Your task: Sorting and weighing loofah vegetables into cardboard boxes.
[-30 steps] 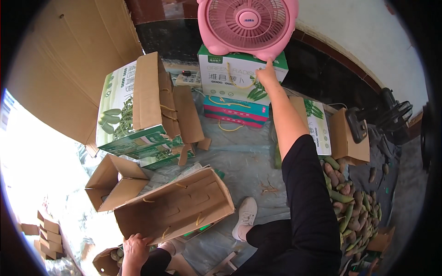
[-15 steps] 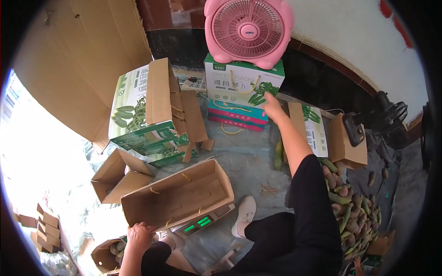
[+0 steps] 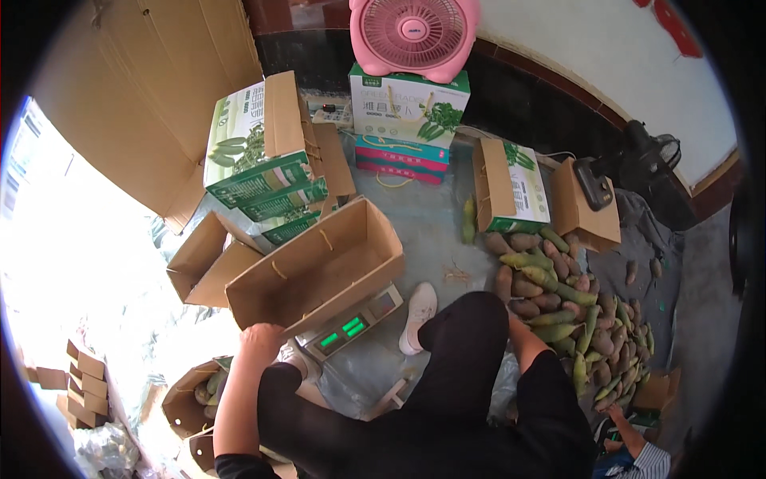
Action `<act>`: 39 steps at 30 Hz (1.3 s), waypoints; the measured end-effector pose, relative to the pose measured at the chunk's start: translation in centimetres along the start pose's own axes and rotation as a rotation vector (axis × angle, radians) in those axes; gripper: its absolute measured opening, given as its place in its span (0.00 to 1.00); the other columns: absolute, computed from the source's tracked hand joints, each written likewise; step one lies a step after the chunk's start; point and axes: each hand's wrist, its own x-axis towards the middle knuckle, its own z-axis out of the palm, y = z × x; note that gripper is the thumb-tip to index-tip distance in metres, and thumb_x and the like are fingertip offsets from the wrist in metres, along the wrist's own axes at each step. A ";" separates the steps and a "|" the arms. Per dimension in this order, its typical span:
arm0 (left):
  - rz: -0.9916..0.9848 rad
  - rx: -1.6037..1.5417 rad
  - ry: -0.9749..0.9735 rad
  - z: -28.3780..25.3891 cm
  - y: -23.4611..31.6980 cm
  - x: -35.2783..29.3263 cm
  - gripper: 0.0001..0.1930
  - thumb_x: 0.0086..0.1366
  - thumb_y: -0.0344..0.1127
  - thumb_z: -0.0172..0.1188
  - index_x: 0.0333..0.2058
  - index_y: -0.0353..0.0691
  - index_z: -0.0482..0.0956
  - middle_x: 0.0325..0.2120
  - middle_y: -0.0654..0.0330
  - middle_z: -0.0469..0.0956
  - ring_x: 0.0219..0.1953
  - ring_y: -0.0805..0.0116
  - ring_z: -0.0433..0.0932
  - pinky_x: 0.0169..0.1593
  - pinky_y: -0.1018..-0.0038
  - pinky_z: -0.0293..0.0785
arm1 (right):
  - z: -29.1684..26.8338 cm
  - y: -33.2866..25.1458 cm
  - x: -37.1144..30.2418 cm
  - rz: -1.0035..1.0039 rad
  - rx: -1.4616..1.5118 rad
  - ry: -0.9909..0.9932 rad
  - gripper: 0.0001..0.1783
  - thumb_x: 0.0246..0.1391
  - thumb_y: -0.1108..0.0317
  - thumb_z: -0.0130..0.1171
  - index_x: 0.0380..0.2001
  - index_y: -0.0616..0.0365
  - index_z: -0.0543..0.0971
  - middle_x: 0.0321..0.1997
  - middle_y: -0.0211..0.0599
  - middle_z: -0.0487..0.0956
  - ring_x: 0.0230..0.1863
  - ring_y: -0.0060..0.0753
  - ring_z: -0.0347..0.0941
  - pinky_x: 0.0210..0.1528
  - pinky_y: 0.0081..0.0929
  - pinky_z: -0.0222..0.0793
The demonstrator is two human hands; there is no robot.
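Note:
My left hand (image 3: 262,342) is closed on the near left corner of an open cardboard box (image 3: 307,275), which has yellow cord handles and shows bare inside. That box rests tilted on a scale (image 3: 351,327) with a lit green display. My right hand (image 3: 519,326) is down by my knee at the near left side of a heap of long green radishes (image 3: 558,317) and brown root vegetables (image 3: 614,339). Its fingers are hidden, so whatever it may hold does not show.
Green-and-white cartons (image 3: 255,152) stand back left, beside an open carton (image 3: 209,263). A pink fan (image 3: 413,36) tops stacked boxes (image 3: 407,108). Another carton (image 3: 519,188) and a black fan (image 3: 638,168) are at right. Another person's hand (image 3: 621,419) reaches toward the heap.
My right hand has come down from the carton under the pink fan to the vegetable heap. The box on the scale has shifted and tilted, my left hand still at its corner.

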 end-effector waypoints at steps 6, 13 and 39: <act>-0.027 0.010 0.044 1.7 -1.9 -1.5 0.12 0.54 0.42 0.59 0.34 0.43 0.80 0.31 0.50 0.79 0.39 0.51 0.77 0.43 0.59 0.73 | 10.3 -3.5 -11.6 0.166 0.066 0.120 0.20 0.49 0.53 0.51 0.35 0.57 0.79 0.40 0.52 0.77 0.44 0.56 0.72 0.43 0.45 0.68; -0.009 -0.010 0.063 1.1 -1.6 -2.2 0.13 0.51 0.40 0.59 0.35 0.44 0.81 0.32 0.51 0.79 0.39 0.52 0.77 0.44 0.60 0.73 | 13.4 -7.1 -12.1 0.039 0.296 0.003 0.22 0.51 0.51 0.51 0.44 0.53 0.77 0.46 0.48 0.76 0.48 0.54 0.71 0.47 0.41 0.68; 0.020 0.174 0.147 0.8 0.0 -2.1 0.26 0.47 0.40 0.65 0.48 0.52 0.75 0.39 0.60 0.76 0.50 0.57 0.70 0.62 0.42 0.39 | 12.3 -8.0 -23.8 0.630 0.098 -0.092 0.17 0.46 0.68 0.49 0.41 0.55 0.78 0.46 0.47 0.76 0.50 0.50 0.70 0.53 0.38 0.66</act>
